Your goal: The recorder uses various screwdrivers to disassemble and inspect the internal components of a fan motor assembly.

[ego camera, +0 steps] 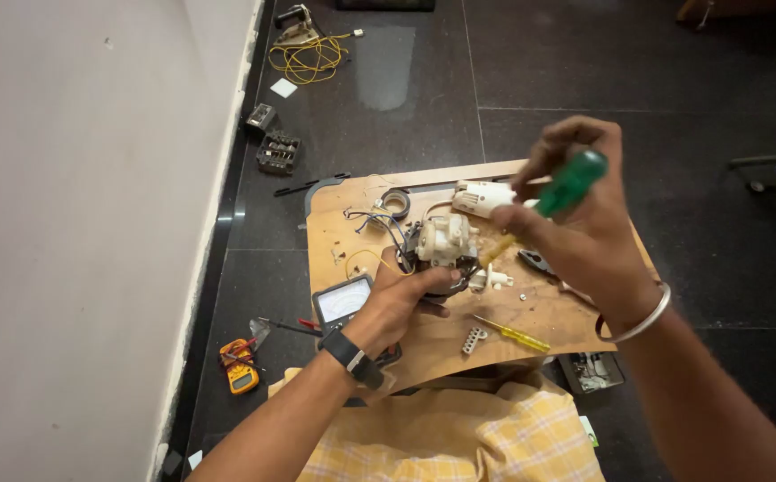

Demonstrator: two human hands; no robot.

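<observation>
Over the wooden board, left hand grips a white motor assembly from below; right hand — fingers curled tight — holds a green-handled screwdriver, tip at the assembly.

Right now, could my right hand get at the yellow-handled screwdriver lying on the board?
Probably yes. The yellow-handled screwdriver lies in the open on the wooden board, nothing on top of it. But the right hand is already gripping a green-handled screwdriver, so it would need freeing first.

One head-worn camera looks steeply down — close over the wooden board and dark floor.
</observation>
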